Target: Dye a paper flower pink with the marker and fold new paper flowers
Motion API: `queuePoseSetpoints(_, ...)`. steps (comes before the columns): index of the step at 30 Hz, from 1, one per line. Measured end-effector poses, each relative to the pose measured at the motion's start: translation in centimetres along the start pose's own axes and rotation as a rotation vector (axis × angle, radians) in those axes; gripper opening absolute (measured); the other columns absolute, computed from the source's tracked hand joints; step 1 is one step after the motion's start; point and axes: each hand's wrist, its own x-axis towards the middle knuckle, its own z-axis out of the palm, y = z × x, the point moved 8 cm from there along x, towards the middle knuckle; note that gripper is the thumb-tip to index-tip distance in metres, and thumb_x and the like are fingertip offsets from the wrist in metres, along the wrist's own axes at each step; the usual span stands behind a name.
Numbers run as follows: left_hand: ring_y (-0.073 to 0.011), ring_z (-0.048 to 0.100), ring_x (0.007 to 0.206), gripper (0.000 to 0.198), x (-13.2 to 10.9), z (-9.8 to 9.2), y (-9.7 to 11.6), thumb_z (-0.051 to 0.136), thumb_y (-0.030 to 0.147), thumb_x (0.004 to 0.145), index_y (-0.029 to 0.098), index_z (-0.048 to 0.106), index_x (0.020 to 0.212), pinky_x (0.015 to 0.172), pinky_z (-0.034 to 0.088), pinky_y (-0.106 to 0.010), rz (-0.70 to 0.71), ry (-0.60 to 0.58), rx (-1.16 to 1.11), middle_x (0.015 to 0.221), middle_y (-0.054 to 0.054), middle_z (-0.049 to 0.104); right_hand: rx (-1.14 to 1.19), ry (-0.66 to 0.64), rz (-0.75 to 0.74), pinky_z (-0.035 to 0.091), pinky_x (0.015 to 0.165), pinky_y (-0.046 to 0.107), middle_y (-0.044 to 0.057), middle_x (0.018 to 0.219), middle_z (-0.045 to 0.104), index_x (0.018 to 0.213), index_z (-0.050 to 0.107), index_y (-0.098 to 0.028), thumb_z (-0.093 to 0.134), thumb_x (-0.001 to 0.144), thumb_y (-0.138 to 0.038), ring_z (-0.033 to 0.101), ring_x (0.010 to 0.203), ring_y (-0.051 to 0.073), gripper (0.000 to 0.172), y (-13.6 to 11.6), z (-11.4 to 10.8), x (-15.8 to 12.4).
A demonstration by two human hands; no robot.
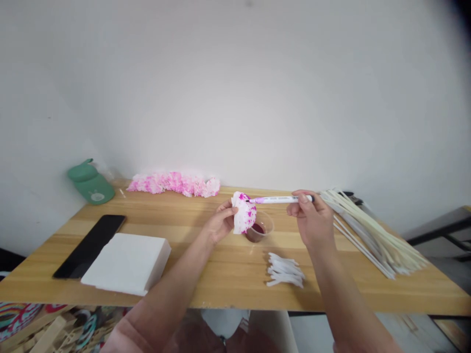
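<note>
My left hand (221, 221) pinches a folded white tissue flower (243, 213) whose edge is dabbed with pink. My right hand (312, 215) grips a white marker pen (281, 199), held level, its pink tip touching the top edge of the tissue flower. Just below the flower stands a small clear cup (260, 226) with dark red liquid on the wooden table (228, 274). A small pile of folded white tissue pieces (285, 270) lies on the table in front of my right hand.
A row of finished pink-and-white tissue flowers (174, 183) lies along the wall. A green bottle (90, 182) lies at the back left, with a black phone (91, 245) and a stack of white tissue (127, 263) nearer. A bundle of pale sticks (371, 233) lies at the right.
</note>
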Motion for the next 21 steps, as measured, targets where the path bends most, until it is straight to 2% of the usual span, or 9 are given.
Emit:
queuePoseSetpoints(7,-0.0142,0.063,0.070,0.025,-0.1,0.2,0.1,0.077,0.014,0.064,0.014,0.068,0.087,0.074,0.047,-0.029,0.006,-0.020,0.004,0.078,-0.003,0.071,0.001,-0.007,0.008,0.039,0.050,0.024,-0.004,0.050,0.052,0.082,0.067,-0.020,0.072,0.076,-0.036,0.047,0.049,0.009,0.018,0.3,0.1,0.0)
queuePoseSetpoints(12,-0.0141,0.063,0.070,0.025,0.0,0.1,0.1,0.077,0.015,0.063,0.015,0.068,0.086,0.073,0.047,-0.028,0.020,-0.032,0.008,0.080,-0.003,0.071,0.068,0.029,-0.035,0.041,0.051,0.025,-0.004,0.048,0.050,0.082,0.068,-0.021,0.071,0.077,-0.036,0.047,0.047,0.009,0.016,-1.0,-0.5,0.1)
queuePoseSetpoints(18,-0.0118,0.060,0.065,0.021,0.4,-1.3,0.1,0.074,0.012,0.063,0.015,0.068,0.083,0.069,0.046,-0.026,0.050,0.067,-0.027,0.074,-0.001,0.069,0.074,0.115,-0.082,0.040,0.049,0.026,-0.005,0.051,0.048,0.080,0.067,-0.021,0.071,0.076,-0.036,0.046,0.046,0.009,0.016,-2.4,-2.4,-0.3)
queuePoseSetpoints(21,-0.0137,0.063,0.069,0.019,0.5,-2.0,0.0,0.072,0.012,0.066,0.016,0.068,0.084,0.073,0.048,-0.028,0.061,0.098,-0.050,0.077,-0.002,0.070,0.078,0.161,-0.064,0.040,0.048,0.026,-0.005,0.053,0.049,0.079,0.066,-0.020,0.071,0.076,-0.036,0.045,0.047,0.009,0.016,-2.3,-3.6,-0.8)
